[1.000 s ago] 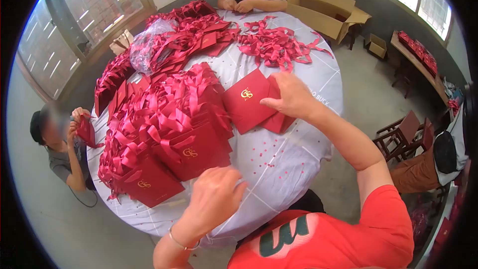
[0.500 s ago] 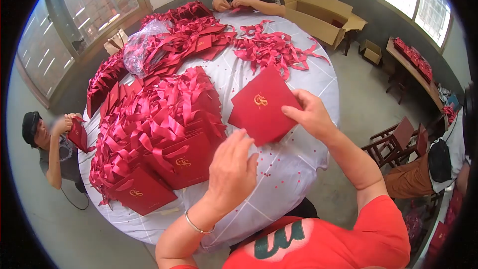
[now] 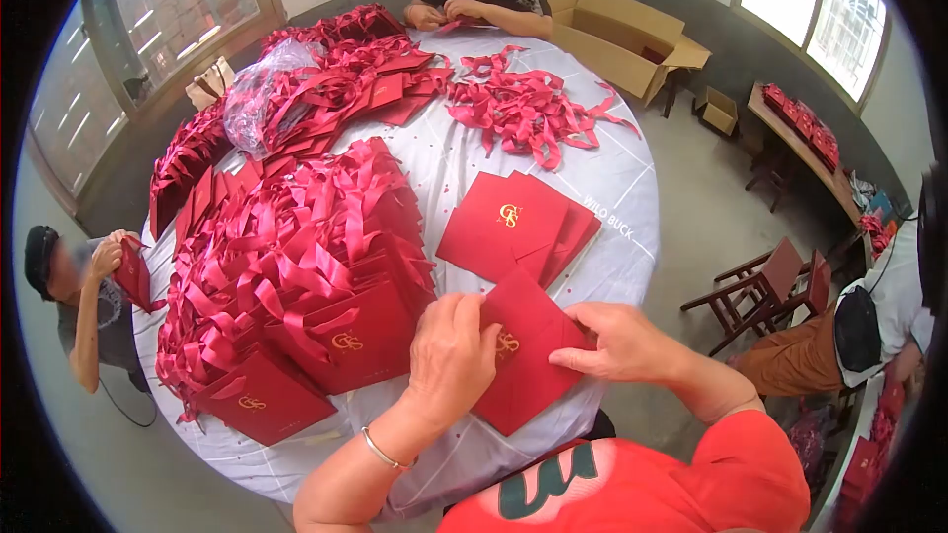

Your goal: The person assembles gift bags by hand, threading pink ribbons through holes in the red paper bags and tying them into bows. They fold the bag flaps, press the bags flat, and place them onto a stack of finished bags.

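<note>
A flat red paper bag (image 3: 533,375) with a gold monogram lies tilted between my hands near the front of the round table. My right hand (image 3: 627,343) pinches its right edge, thumb on top. At the upper left edge, my left hand (image 3: 452,350) has its fingers curled and its thumb on the bag, partly covering the monogram. Just beyond lie several flat red bags (image 3: 504,222), fanned out. To the left of my left hand stands a dense block of red gift bags (image 3: 341,336) with pink-red ribbon handles.
Loose ribbons (image 3: 533,109) lie on the white tablecloth (image 3: 612,183). More bags and a clear plastic bag (image 3: 259,104) are at the back left. Two people sit around the table, another person is at the right edge. A cardboard box (image 3: 627,35) and wooden stools (image 3: 760,286) stand to the right.
My right hand has come down and nearer with one bag; the other flat bags now lie on the table. My left hand, formerly apart, now touches the bag. The view has shifted slightly.
</note>
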A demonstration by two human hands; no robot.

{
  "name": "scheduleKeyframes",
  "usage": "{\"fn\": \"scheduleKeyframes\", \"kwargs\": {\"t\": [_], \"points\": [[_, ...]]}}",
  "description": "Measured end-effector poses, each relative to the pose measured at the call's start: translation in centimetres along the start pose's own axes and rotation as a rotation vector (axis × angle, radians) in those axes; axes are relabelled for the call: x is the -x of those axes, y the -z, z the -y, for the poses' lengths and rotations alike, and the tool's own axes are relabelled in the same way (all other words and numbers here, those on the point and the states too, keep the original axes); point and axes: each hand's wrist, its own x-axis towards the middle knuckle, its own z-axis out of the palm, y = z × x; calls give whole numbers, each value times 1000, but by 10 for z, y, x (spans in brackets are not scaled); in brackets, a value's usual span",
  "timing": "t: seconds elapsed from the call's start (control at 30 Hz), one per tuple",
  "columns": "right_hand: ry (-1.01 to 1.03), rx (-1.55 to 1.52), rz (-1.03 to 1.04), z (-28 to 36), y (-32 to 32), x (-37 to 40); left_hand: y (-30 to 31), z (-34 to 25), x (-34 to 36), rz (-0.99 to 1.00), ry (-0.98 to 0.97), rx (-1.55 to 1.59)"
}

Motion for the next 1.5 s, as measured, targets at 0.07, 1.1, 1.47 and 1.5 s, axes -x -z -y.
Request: {"fn": "scheduleKeyframes", "kwargs": {"t": [0.07,1.1,1.47,1.5], "points": [[61,355,120,9,24,-21,-7,6,1,6,9,25],[705,-15,205,16,-3,-75,-21,5,10,223,729,1666],[357,-107,115,20,3,-54,-3,4,4,80,754,1513],[353,-104,31,25,-2,-57,-3,2,5,88,760,1520]]}}
